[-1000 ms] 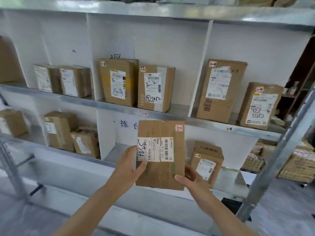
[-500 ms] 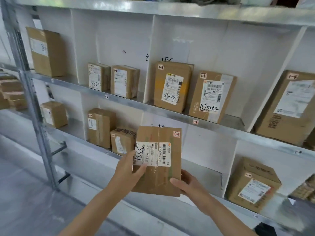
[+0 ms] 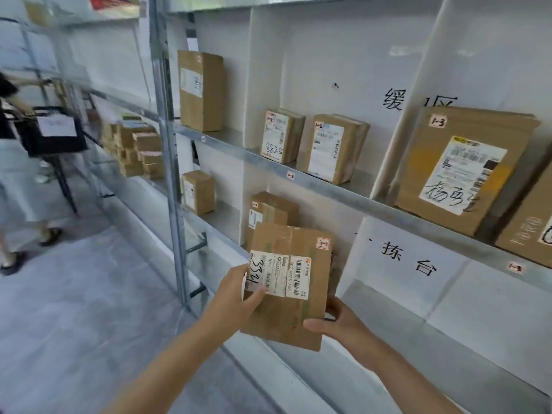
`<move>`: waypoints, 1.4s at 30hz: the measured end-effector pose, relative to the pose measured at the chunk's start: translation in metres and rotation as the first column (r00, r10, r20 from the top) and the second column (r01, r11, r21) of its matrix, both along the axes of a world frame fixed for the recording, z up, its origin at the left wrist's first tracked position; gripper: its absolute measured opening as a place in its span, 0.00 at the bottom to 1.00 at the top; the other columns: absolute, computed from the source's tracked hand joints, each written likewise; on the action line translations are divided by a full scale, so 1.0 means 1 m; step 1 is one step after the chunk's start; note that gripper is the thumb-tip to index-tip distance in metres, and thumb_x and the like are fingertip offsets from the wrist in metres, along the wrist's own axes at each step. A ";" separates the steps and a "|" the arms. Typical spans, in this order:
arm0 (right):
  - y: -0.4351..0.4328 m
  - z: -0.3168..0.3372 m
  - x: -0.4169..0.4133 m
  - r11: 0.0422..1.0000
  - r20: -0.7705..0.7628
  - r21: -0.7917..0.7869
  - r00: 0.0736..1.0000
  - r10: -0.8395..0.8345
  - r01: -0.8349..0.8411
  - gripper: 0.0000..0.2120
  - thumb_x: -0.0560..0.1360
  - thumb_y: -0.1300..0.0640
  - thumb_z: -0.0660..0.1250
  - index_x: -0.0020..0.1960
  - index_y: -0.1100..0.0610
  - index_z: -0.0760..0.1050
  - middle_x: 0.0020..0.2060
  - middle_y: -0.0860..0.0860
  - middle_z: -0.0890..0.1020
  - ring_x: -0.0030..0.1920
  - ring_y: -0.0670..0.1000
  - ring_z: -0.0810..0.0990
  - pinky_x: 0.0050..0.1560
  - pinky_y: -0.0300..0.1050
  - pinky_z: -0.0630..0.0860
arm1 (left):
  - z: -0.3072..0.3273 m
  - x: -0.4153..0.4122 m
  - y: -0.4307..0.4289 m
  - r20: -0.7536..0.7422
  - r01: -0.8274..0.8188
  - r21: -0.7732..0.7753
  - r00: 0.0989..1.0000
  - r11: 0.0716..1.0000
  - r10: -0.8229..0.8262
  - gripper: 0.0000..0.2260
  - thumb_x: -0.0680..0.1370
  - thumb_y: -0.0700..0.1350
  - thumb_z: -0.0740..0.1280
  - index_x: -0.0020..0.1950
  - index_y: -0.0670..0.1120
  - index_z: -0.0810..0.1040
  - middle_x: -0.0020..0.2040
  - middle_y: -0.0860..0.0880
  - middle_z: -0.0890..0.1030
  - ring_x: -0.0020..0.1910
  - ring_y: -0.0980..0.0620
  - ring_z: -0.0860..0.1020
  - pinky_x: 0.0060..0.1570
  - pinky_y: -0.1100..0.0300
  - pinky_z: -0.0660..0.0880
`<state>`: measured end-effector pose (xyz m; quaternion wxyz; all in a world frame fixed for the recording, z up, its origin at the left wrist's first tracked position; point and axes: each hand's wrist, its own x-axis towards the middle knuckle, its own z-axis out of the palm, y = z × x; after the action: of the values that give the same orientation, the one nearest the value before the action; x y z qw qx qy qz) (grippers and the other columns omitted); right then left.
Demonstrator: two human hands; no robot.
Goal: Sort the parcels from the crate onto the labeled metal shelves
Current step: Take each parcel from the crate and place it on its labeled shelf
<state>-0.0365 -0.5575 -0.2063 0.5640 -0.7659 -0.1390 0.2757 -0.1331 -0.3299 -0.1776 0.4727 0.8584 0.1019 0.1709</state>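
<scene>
Parcel [image 3: 291, 297] is held upright before the lower metal shelf [image 3: 227, 222], long axis near vertical, labelled face toward the camera. Its shipping label [image 3: 279, 276] is turned sideways: "507-N705 A05" is printed, and a number starting "33" is handwritten. A corner sticker [image 3: 323, 243] reads "3-1". The left edge is gripped by the left hand [image 3: 236, 291], thumb on the label. The lower right corner is gripped by the right hand [image 3: 340, 321], fingers curled behind. The right edge lies just beside a white divider [image 3: 355, 258]. One shelf tag [image 3: 290, 175] reads "1-2".

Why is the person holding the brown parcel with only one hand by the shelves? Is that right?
Not one hand: the head view shows both. The left hand grips the left edge of the brown parcel, the right hand holds its lower right, by the shelves.
</scene>
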 end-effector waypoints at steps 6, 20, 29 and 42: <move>0.082 -0.014 0.064 0.997 -0.048 0.076 0.998 0.033 -0.030 0.31 0.62 0.59 0.82 0.61 0.55 0.73 0.55 0.48 0.83 0.49 0.39 0.83 0.51 0.37 0.76 | 0.015 0.045 0.074 -0.083 -0.064 0.042 0.994 0.997 0.067 0.17 0.78 0.49 0.66 0.66 0.50 0.70 0.62 0.54 0.73 0.61 0.58 0.73 0.59 0.66 0.72; 0.289 -0.041 0.164 0.978 -0.145 0.163 0.978 0.153 -0.129 0.47 0.48 0.43 0.86 0.63 0.50 0.71 0.58 0.46 0.82 0.62 0.49 0.79 0.69 0.53 0.71 | -0.002 0.102 0.256 -0.171 -0.148 0.278 0.965 0.949 0.201 0.24 0.80 0.52 0.62 0.74 0.51 0.60 0.72 0.53 0.63 0.67 0.62 0.60 0.65 0.70 0.54; 0.416 -0.037 0.209 0.984 -0.184 0.175 0.983 0.013 0.020 0.44 0.54 0.53 0.86 0.65 0.52 0.70 0.58 0.47 0.83 0.61 0.50 0.80 0.67 0.52 0.74 | -0.015 0.177 0.413 -0.187 -0.012 0.275 0.980 0.961 0.066 0.26 0.79 0.55 0.62 0.74 0.51 0.60 0.74 0.52 0.64 0.71 0.55 0.63 0.69 0.60 0.61; 0.485 -0.038 0.265 0.917 -0.228 0.235 0.935 -0.271 0.323 0.38 0.61 0.63 0.80 0.67 0.59 0.68 0.58 0.53 0.83 0.59 0.56 0.81 0.62 0.53 0.77 | -0.024 0.289 0.492 -0.199 0.274 0.266 0.954 0.924 -0.225 0.24 0.80 0.51 0.62 0.74 0.51 0.60 0.72 0.52 0.65 0.68 0.52 0.66 0.67 0.58 0.65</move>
<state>0.2285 -0.0723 -0.2444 0.7088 -0.6643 -0.0022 0.2373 0.1559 0.1622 -0.2019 0.3494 0.9356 0.0042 0.0506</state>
